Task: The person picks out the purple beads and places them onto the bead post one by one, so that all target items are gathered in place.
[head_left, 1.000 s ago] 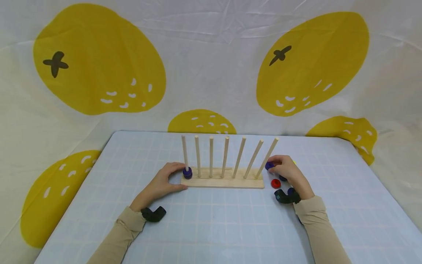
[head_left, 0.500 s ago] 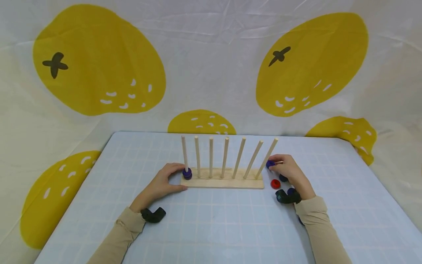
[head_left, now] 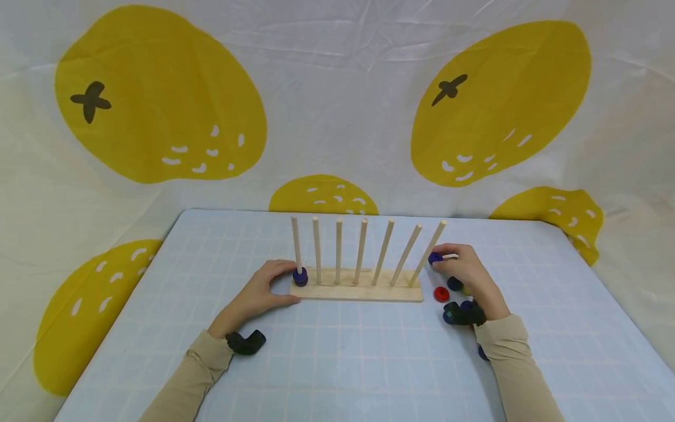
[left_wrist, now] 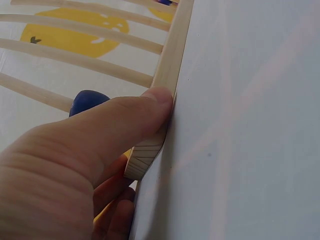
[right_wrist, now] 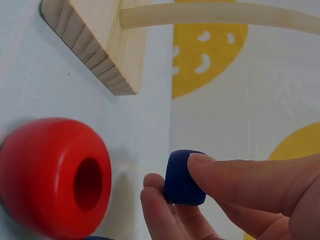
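Your left hand [left_wrist: 75,157] hides part of the blue bead [left_wrist: 89,101] just past it, and your right hand [right_wrist: 250,190] covers some of its pinched bead [right_wrist: 180,181]. Beside that pinch, the red bead [right_wrist: 45,175] runs off the edge; nearer you, your sleeve [head_left: 501,335] hides most of a dark bead [head_left: 482,353].

I pinch a dark-blue bead [right_wrist: 179,182] just right of the seven-peg wooden rack [head_left: 358,292], which stands toward the far edge of the surface [head_left: 358,363].

Yellow-patterned backdrop [head_left: 337,117] behind pale-blue table [head_left: 337,363]
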The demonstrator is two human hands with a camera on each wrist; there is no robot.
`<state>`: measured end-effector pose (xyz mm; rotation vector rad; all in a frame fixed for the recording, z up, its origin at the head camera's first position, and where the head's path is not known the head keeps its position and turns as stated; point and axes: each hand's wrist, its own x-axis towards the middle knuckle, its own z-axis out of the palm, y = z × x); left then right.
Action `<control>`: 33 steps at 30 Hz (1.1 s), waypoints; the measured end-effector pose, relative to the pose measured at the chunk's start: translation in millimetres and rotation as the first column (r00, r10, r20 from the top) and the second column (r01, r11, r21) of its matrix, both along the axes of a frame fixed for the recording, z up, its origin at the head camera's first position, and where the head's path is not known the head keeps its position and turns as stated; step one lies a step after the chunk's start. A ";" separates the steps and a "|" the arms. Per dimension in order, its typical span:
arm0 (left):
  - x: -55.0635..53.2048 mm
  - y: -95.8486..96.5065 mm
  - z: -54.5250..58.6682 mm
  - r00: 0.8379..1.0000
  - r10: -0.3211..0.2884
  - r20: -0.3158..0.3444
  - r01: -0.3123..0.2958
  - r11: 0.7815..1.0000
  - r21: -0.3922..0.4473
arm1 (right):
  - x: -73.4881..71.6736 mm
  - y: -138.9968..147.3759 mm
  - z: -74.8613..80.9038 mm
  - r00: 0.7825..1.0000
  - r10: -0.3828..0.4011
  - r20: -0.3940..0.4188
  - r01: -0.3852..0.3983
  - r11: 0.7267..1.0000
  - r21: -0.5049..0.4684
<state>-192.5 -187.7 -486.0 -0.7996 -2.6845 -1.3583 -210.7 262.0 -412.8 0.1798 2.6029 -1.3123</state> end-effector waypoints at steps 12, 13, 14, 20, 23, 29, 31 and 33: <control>-0.7 -0.5 -0.4 1.000 -0.004 -0.003 0.004 1.000 0.002 | 4.9 -0.6 15.8 0.999 0.005 -0.035 -0.006 0.999 -0.031; -0.5 -0.5 0.0 1.000 -0.003 0.001 0.003 1.000 0.004 | 5.5 -0.9 17.4 0.999 0.004 -0.039 -0.006 0.999 -0.037; -0.7 -0.7 -0.3 1.000 -0.003 -0.001 0.003 1.000 0.002 | 6.1 -1.1 19.0 0.999 0.003 -0.043 -0.005 0.999 -0.041; -0.9 -1.2 -0.5 1.000 -0.003 -0.004 0.003 1.000 -0.001 | 10.4 -1.9 29.3 0.999 -0.009 -0.030 0.007 0.998 -0.057; -1.2 -1.4 -0.8 1.000 -0.001 0.001 0.001 1.000 0.001 | 12.4 -1.1 34.2 0.999 -0.006 -0.033 0.004 0.997 -0.078; -1.7 -1.5 -1.4 1.000 0.000 0.014 0.000 1.000 0.001 | 17.1 -0.8 43.8 0.998 -0.009 -0.066 0.000 0.990 -0.140; -1.6 -1.3 -1.6 1.000 0.000 0.010 0.000 1.000 -0.001 | 19.5 -1.2 47.2 0.996 -0.007 -0.092 -0.008 0.986 -0.165; -1.2 -1.2 -1.5 1.000 0.001 0.011 -0.001 1.000 0.001 | 22.1 -1.2 50.5 0.992 -0.002 -0.129 -0.022 0.983 -0.184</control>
